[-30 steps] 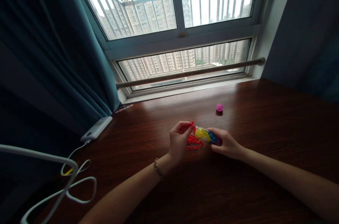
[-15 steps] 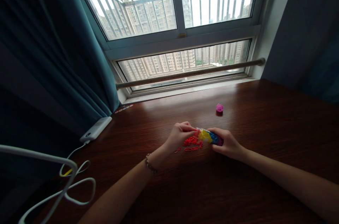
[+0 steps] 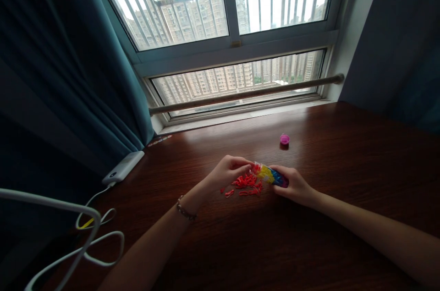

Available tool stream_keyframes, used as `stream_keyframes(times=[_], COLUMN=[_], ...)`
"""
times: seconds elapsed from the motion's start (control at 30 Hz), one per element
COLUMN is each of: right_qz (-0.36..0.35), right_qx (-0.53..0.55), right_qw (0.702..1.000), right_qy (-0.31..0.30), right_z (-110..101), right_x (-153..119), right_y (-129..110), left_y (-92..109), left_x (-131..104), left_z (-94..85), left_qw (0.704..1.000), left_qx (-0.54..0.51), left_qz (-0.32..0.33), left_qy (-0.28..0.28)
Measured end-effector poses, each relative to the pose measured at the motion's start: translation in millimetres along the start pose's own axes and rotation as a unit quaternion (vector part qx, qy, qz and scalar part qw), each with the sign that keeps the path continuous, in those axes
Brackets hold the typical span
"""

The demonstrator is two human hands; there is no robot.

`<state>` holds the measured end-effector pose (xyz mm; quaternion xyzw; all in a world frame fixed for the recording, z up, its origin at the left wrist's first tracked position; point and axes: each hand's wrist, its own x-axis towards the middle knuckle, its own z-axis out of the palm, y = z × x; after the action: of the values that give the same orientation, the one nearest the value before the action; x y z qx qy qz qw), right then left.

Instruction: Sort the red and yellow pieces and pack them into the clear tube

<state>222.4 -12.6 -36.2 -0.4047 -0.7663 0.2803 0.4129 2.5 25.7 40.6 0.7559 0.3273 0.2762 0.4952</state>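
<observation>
Two bare hands are working around one clear tube (image 3: 267, 174), which is lying tilted above the dark wooden table (image 3: 309, 240). The right hand (image 3: 294, 186) is wrapping its fingers around the tube's purple-and-blue end, gripping it firmly. The left hand (image 3: 231, 172) is holding its thumb and fingers in a narrow bunch at the other, red end – whether they are pinching a piece there, I cannot tell. Bands of red, yellow, blue and purple are showing through the tube's smooth, shiny wall.

Below the left hand, one loose heap of red pieces (image 3: 244, 181) is spreading over the table, too tangled to count; thin, bendy and loop-like, they are lying across each other. Two more bits are resting just left of the heap, one a small loop and one a mere speck. One pink cup-shaped piece (image 3: 284, 140), round and glossy, is sitting beyond the tube, well apart from it. One beaded-looking bracelet (image 3: 186, 209) is circling the left wrist.

Near the curtain (image 3: 113, 85) (blue, falling in soft folds), one white rounded block (image 3: 123, 167) is lying with a smooth white cable (image 3: 102, 261) looping from its near end.
</observation>
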Motion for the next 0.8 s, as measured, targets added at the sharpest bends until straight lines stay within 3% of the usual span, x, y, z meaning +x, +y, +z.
stream_keyframes(times=[0.13, 0.4, 0.53, 0.63, 0.8], right_qz=[0.001, -0.003, 0.0, -0.001, 0.006], right_qx=[0.003, -0.003, -0.016, -0.005, 0.024], right_qw=[1.0, 1.0, 1.0, 1.0, 1.0], right_qy=[-0.002, 0.014, 0.01, 0.009, 0.002], right_z=[0, 0, 0, 0, -1], right_x=[0, -1, -2, -1, 0], right_y=[-2, 0, 3, 1, -4], left_y=[-1, -4, -14, -17, -17], left_x=[0, -1, -1, -1, -1], left_z=[0.3, 1.0, 12.4, 21.9, 26.8], left_qw=[0.999, 0.99, 0.994, 0.999, 0.987], left_qx=[0.026, 0.108, 0.081, -0.008, -0.024], left_qz=[0.004, 0.087, 0.067, 0.044, 0.075], left_qy=[0.031, -0.035, 0.0, 0.03, 0.137])
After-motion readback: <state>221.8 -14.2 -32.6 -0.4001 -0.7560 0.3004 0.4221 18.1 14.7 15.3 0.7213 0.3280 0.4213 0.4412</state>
